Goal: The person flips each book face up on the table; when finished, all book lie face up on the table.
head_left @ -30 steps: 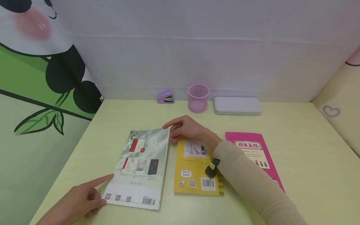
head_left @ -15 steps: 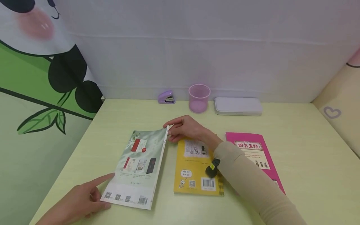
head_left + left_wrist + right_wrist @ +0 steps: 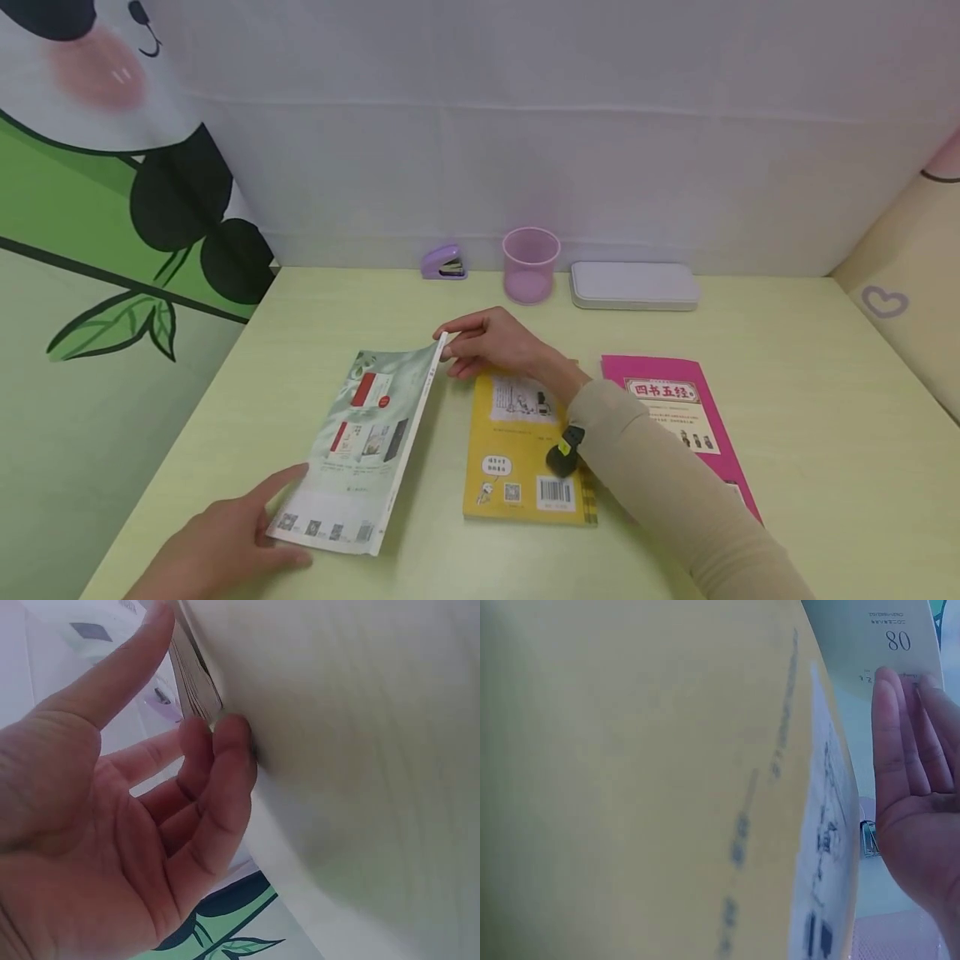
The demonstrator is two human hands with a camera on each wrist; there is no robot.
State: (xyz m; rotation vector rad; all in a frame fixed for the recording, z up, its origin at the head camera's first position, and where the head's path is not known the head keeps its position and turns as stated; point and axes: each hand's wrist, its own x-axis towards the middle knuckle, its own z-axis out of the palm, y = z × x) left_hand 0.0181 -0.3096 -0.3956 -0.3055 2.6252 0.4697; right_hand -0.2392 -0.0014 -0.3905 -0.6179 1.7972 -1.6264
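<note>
A thin book with a pale green back cover [image 3: 352, 467] tilts up along its right side, its white spine raised off the table. My right hand [image 3: 491, 340] pinches that spine near the top corner between thumb and fingers. The right wrist view shows those fingers against a face of the book [image 3: 900, 637] printed "08". At the lower left, my left hand [image 3: 232, 529] has its index finger along the book's left edge and its thumb spread below the corner. In the left wrist view, its other fingers bend loosely by the page edges [image 3: 196, 679].
A yellow book [image 3: 517, 467] lies under my right forearm, and a magenta book [image 3: 720, 417] is partly covered by the sleeve. Along the back stand a purple stapler [image 3: 444, 262], a pink cup [image 3: 529, 267] and a pale flat case [image 3: 634, 286].
The green book's right side has risen and swung leftward, so its spine now faces the camera more. My left thumb has moved off the corner to the right; the right hand has barely moved.
</note>
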